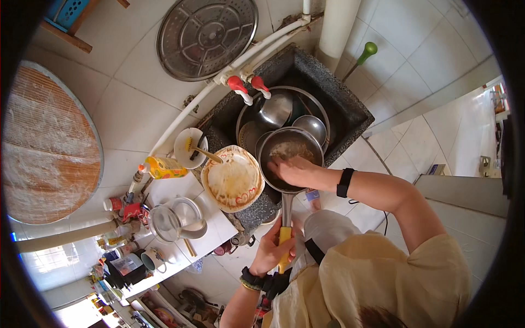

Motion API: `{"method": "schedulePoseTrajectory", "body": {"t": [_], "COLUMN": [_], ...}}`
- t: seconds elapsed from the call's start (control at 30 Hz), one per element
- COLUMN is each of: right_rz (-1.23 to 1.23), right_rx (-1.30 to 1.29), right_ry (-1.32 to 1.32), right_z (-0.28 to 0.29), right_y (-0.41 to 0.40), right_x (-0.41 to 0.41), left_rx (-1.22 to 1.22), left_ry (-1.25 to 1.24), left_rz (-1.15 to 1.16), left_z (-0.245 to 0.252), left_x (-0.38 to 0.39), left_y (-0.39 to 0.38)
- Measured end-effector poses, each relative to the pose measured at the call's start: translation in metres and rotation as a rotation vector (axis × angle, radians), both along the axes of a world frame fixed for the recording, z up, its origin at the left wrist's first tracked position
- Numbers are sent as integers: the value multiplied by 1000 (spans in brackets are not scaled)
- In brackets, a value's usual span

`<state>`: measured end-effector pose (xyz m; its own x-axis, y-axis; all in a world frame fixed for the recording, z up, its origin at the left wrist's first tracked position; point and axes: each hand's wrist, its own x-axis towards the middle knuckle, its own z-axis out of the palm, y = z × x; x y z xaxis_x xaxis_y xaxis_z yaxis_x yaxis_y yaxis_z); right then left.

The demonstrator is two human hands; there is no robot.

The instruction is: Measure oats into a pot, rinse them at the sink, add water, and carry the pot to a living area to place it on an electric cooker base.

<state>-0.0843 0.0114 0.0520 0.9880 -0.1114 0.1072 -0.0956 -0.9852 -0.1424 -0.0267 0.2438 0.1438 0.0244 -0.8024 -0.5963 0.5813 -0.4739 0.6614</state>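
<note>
My left hand (275, 246) is closed around the yellow grip of a metal pan's handle (287, 209). The round pan (264, 162) reaches over the near edge of the stone sink. Inside its bowl, my right hand (293, 169) has its fingers bent down at the bottom; cloudy, brownish water or residue (301, 148) lies beside them. Whether those fingers grip anything is hidden. Left of the pan, a soiled white dish with red hearts (233, 180) sits on the sink's edge.
The dark speckled sink (348, 119) holds a large metal basin (242, 119) with metal bowls (313, 128) inside. Red-handled taps (237, 83) project above it. A small bowl with utensils (186, 158), a yellow detergent bottle (167, 168) and a glass pitcher (164, 223) stand to the left.
</note>
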Motion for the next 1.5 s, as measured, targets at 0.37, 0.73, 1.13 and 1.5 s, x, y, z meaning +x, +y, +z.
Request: {"method": "schedulePoseTrajectory", "body": {"t": [0.37, 0.73, 1.13, 1.5], "right_rz": [-100, -35, 42, -34], "right_rx": [765, 55, 483, 559], "right_ry": [417, -76, 382, 330], "right_z": [0, 0, -10, 12], "right_y": [-23, -41, -20, -40], "right_x": [-11, -7, -20, -24], "left_rx": [0, -6, 17, 28], "left_ry": [22, -36, -36, -51], "left_rz": [-75, -24, -91, -96], "left_z": [-4, 10, 8, 14], "left_x": [4, 0, 2, 5], "left_y": [0, -10, -16, -16]}}
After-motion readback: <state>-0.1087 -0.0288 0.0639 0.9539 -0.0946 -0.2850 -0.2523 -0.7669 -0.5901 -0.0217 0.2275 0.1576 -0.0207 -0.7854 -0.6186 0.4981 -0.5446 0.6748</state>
